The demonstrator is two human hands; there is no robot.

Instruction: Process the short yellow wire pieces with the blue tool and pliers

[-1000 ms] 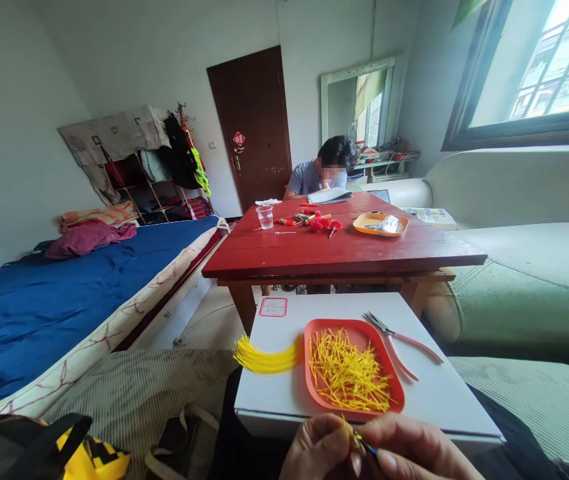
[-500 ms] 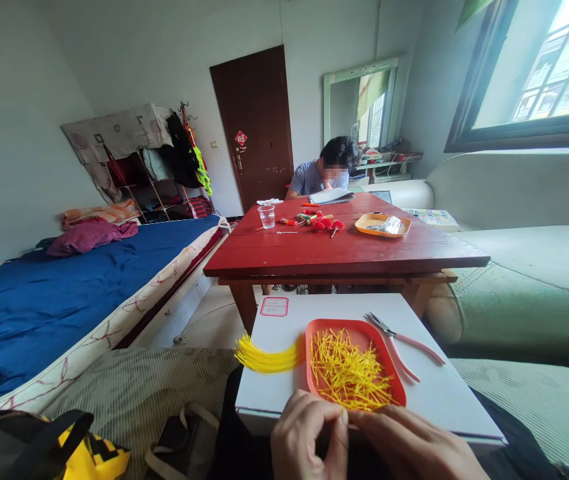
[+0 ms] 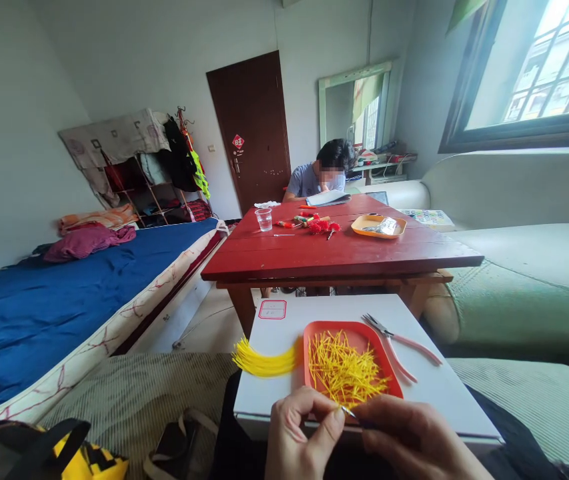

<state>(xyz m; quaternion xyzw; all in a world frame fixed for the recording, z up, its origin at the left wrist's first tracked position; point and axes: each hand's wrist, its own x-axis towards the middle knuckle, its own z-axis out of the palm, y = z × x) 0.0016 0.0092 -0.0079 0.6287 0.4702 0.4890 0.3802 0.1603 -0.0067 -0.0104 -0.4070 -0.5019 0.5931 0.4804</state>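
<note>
Both my hands are at the near edge of an orange-red tray (image 3: 390,373) that holds a heap of short yellow strands (image 3: 341,367). My left hand (image 3: 305,430) pinches a tiny piece I cannot make out. My right hand (image 3: 409,427) is closed on a thin, shiny metal-tipped tool (image 3: 349,412), its tip touching my left fingertips; the rest of it is hidden by the fingers. A bundle of longer yellow strands (image 3: 267,360) lies left of the tray. Pliers with pink handles (image 3: 404,343) rest to the right, jaws apart. All lie on a white box (image 3: 334,308).
Beyond the box stands a red table (image 3: 284,257) with a plastic cup (image 3: 263,220), red craft pieces (image 3: 320,225) and a yellow tray (image 3: 379,233). A person (image 3: 331,167) leans over its far side. A blue bed (image 3: 89,280) is left, a pale sofa (image 3: 529,267) right.
A thin shiny tip now shows between my fingers. My right hand has curled more and turned. The view has shifted slightly.
</note>
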